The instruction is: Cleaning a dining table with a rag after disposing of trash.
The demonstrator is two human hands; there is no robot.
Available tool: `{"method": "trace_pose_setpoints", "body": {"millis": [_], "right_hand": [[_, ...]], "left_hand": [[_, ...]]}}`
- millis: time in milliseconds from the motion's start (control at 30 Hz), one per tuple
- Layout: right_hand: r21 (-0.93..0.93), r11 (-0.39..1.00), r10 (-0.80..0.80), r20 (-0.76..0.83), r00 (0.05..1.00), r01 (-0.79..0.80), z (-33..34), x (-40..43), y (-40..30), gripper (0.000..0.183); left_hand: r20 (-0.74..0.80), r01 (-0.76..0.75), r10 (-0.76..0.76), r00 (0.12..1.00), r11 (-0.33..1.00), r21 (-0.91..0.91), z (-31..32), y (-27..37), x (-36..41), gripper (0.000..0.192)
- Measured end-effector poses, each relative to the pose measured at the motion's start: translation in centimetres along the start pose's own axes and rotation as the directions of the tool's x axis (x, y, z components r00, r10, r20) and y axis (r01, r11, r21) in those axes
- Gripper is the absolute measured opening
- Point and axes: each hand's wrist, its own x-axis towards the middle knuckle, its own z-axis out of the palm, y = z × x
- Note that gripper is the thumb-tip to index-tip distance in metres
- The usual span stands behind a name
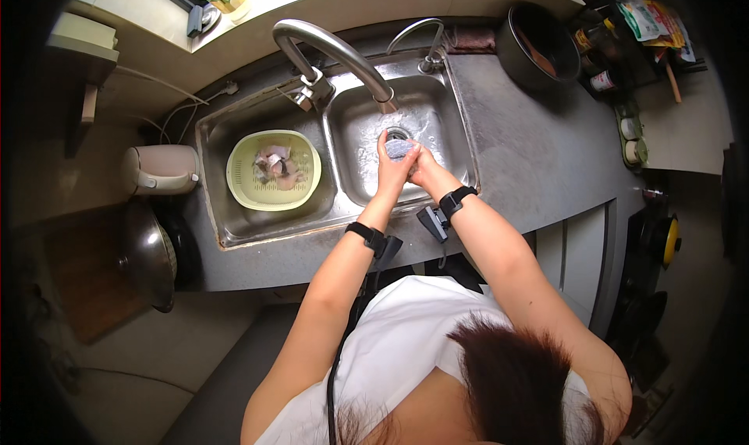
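Both of my hands meet over the right basin of a steel double sink [345, 196], below the spout of the large curved faucet [351, 56]. Between them is a small grey piece [399, 148], perhaps fish or a scrubbing pad; its exact kind is unclear. My left hand [391, 167] holds it from the left, thumb and fingers around it. My right hand [424, 164] presses against it from the right. Water wets the basin floor around the drain [399, 134]. In the left basin stands a pale green plastic colander [234, 190] with pieces of raw fish or meat [278, 167].
A thin second faucet [436, 41] rises behind the right basin, beside a folded brown cloth [470, 39]. A dark pot [515, 53] stands at the back right. Left of the sink are a pink electric kettle [161, 169] and a metal wok or lid [146, 252].
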Motion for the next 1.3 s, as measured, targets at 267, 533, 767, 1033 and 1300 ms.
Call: {"method": "trace_pose_setpoints", "body": {"millis": [267,533,767,1033,1300], "right_hand": [[-0.057,0.998,0.039,0.217,0.975,-0.028,-0.3,-0.1,-0.4,0.037],[-0.032,0.999,0.049,0.2,0.979,-0.043,0.6,-4.2,1.2,0.038],[0.036,0.987,-0.158,0.185,0.97,0.154,0.0,-4.1,0.1,0.038],[0.066,0.998,-0.028,0.418,0.908,0.0,-0.6,-2.3,-1.6,0.028],[0.196,0.98,-0.133,0.511,0.849,0.036,-1.4,0.4,0.2,0.027]], "left_hand": [[-0.132,-0.13,0.137,0.982,0.99,0.062,1.3,1.7,0.9,0.026],[-0.279,-0.117,0.163,0.946,0.978,0.175,1.1,1.7,1.1,0.022],[0.046,-0.421,0.472,0.881,0.734,0.533,1.3,2.3,-2.0,0.036],[0.106,-0.591,0.622,0.776,0.657,0.469,1.5,4.0,-2.1,0.037],[-0.194,-0.437,0.514,0.835,0.835,0.334,2.9,3.7,-0.9,0.027]]}}
